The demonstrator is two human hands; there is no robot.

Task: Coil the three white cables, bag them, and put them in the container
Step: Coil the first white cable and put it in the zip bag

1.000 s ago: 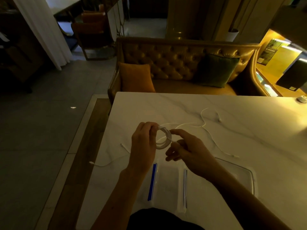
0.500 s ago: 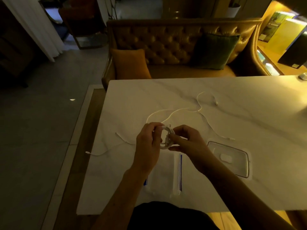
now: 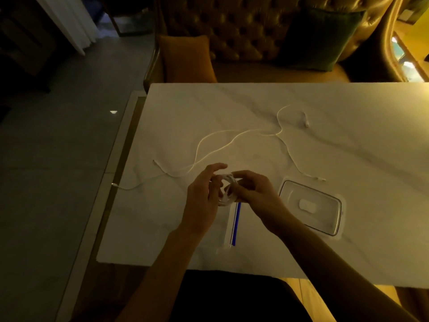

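Observation:
A small coil of white cable sits between my two hands above the white marble table. My left hand grips its left side with the forefinger stretched out. My right hand pinches its right side. Two loose white cables lie on the table: one trails to the left edge, the other winds toward the back right. Under my hands lies a clear zip bag with a blue strip. A clear rectangular container stands to the right of my right hand.
A tufted leather sofa with an orange cushion and a green cushion stands behind the table. The table's left edge drops to a wooden border and grey floor.
The view has tilted down, so the table fills more of the frame. Both hands have stayed on the coil and closed in around it, turning it between the fingers.

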